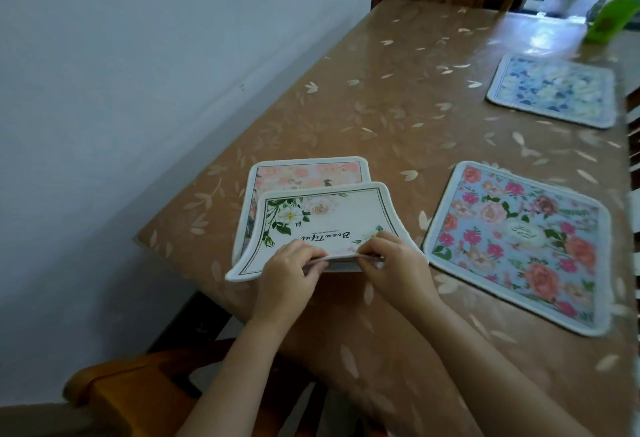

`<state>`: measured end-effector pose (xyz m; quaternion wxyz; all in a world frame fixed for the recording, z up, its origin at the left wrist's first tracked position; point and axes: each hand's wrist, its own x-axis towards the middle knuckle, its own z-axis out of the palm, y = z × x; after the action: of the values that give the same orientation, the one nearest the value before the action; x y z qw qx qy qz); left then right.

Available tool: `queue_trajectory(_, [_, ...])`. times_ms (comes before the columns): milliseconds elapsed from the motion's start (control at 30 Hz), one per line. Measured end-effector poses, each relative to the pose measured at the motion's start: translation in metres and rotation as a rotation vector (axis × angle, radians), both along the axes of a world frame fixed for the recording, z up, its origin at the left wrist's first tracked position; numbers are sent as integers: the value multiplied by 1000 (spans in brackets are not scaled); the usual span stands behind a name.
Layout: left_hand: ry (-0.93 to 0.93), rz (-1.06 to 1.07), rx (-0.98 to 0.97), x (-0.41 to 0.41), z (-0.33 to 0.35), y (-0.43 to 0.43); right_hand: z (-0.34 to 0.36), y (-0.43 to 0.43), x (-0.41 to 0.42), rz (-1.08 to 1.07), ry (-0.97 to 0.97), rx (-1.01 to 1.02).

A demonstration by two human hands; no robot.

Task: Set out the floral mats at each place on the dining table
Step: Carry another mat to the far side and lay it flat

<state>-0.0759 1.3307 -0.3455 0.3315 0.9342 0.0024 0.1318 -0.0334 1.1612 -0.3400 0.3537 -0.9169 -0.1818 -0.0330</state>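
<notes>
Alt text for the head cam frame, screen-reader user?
A left hand and a right hand pinch the near edge of a white floral mat, raised over a pink mat on a brown table. A rose-patterned mat and a blue mat lie flat to the right.

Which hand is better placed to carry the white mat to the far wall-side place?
Left, likely: the left hand pinches the white mat on the wall side, nearer that place; the right hand sits toward the rose mat.

glossy table cover (pixel 398 97), wooden chair (pixel 114 388)
</notes>
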Motion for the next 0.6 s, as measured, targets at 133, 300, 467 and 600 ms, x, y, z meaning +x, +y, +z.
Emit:
queue_trajectory(133, [-28, -42, -7, -34, 26, -7, 27, -19, -43, -50, -12, 7])
queue_trajectory(300, [-53, -150, 8, -76, 56, -28, 51, -47, -106, -114, -42, -29])
queue_trajectory(467, [-20, -324, -5, -117, 68, -63, 60, -86, -171, -235, -5, -17])
queue_trajectory(600, [25, -448, -53, -138, 75, -97, 68, -122, -218, -322, 15, -48])
